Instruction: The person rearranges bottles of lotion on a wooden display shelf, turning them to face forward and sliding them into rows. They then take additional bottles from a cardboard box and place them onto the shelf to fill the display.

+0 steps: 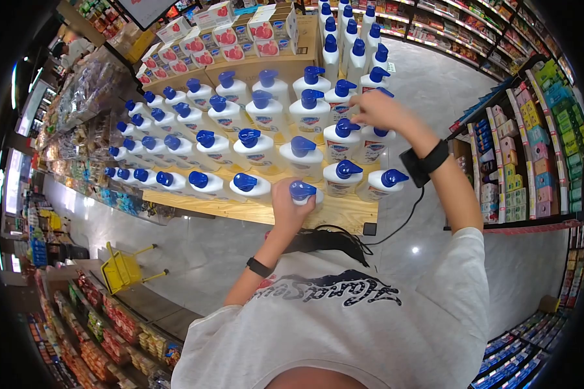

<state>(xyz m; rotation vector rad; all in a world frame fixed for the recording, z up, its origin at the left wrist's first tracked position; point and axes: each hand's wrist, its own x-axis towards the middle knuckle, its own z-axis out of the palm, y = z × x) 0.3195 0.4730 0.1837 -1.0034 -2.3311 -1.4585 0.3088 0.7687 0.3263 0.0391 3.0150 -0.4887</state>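
Rows of white pump bottles with blue tops stand on a wooden table (344, 211). At the front edge, my left hand (288, 206) is wrapped round a white bottle with a blue pump (303, 190). Farther back on the right, my right hand (374, 109) has its fingers bent together above the bottles, close to the blue pump of one bottle (341, 142). Whether the fingers touch that pump or hold anything is hidden. Another bottle (383, 184) stands at the front right corner.
Boxes with red fruit pictures (230, 35) are stacked behind the bottles. A black cable (405, 217) runs from the device at my right wrist. A yellow basket (121, 268) is on the floor at left. Stocked shelves (532, 149) stand at right. Someone is at the upper left.
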